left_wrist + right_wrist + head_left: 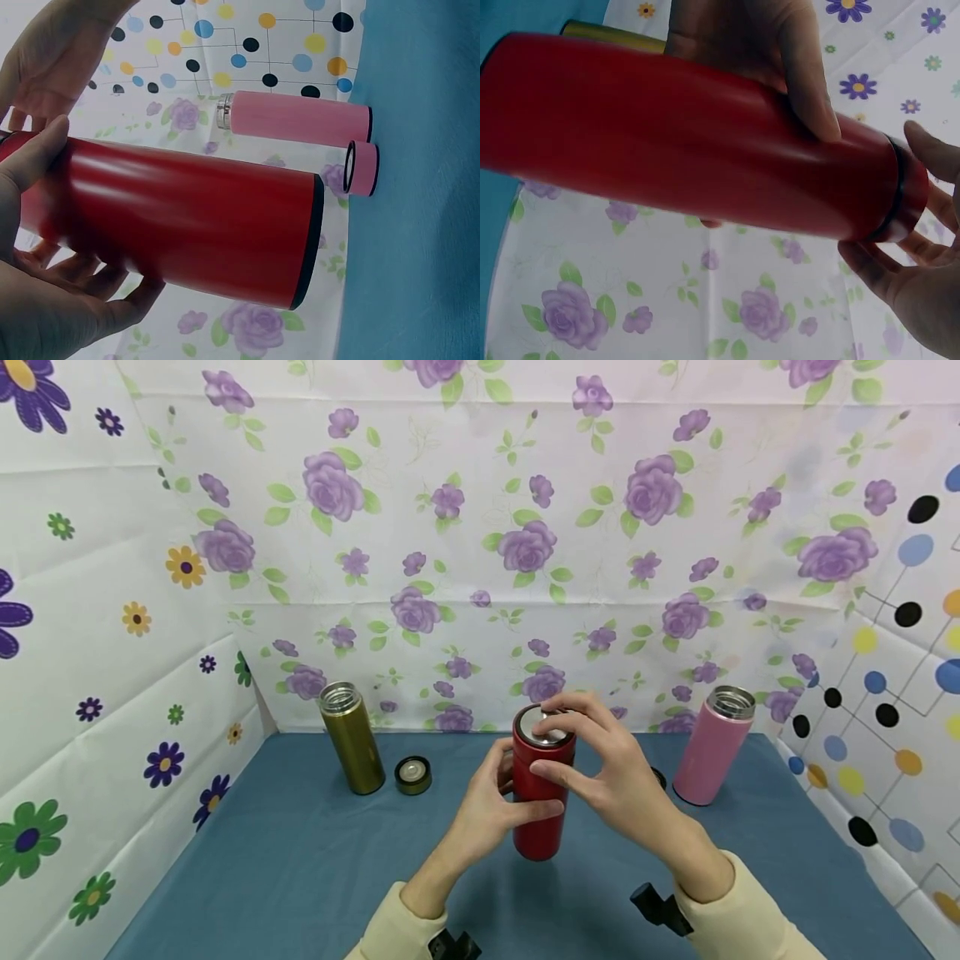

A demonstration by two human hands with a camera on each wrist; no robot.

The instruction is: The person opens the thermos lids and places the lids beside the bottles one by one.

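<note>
In the head view my left hand (491, 793) grips a red thermos bottle (542, 822) around its body, with the thumb across the near side. The bottle is roughly upright and appears raised off the table. My right hand (611, 760) is at the top, its bent fingers and thumb around the silver-topped lid (542, 727). The lid sits on the bottle, a dark ring showing at the seam in the right wrist view. How firmly the right fingers press the lid (911, 195) cannot be seen.
An olive-gold bottle (352, 743) stands uncapped at the left, its lid (412, 774) beside it. A pink bottle (716, 747) stands uncapped at the right, with its pink lid (364, 169) nearby. Blue cloth (300, 860) covers the table; patterned sheets (480, 527) hang behind and at the sides.
</note>
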